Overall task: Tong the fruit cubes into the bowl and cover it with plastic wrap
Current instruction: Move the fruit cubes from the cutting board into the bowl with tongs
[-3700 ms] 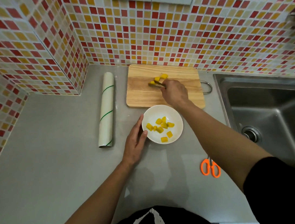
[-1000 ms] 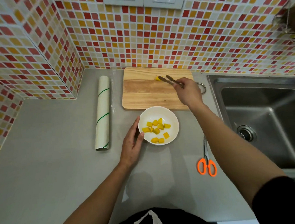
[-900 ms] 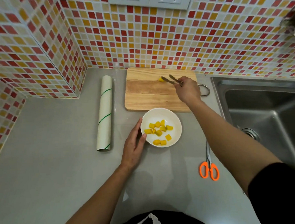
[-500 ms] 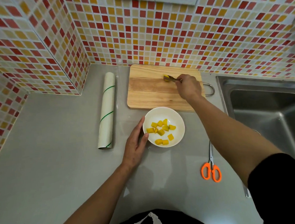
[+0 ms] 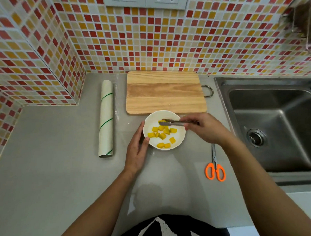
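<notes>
Change: the right hand (image 5: 205, 129) has come off the cutting board (image 5: 165, 92), where half a second ago the tongs were at the last cube, and now holds the tongs (image 5: 174, 123) over the bowl (image 5: 181, 136); the board shows no fruit now.
Right hand: fingers curled around the tong handles, the arms lying nearly level and close together across the bowl's far half, tips pointing left. A yellow piece shows at the tips; I cannot tell whether it is clamped or already lying in the bowl.
Left hand (image 5: 137, 150): open, fingers straight, its inner edge and thumb tip against the bowl's left rim, probably bracing it so it does not slide while cubes drop in.
Fruit cubes (image 5: 162, 133): yellow pieces gathered in the middle and near side of the white bowl, which sits on the bench (image 5: 55, 175) just in front of the board, a short carry for each piece.
Plastic wrap roll (image 5: 105, 118): lies lengthwise on the bench left of the board and bowl, apart from both, within the left hand's reach for the covering step.
Scissors (image 5: 214, 166): orange-handled, on the bench to the right of the bowl, between it and the sink (image 5: 269, 123).
Progress: the tonging looks all but done; the covering has not begun.
</notes>
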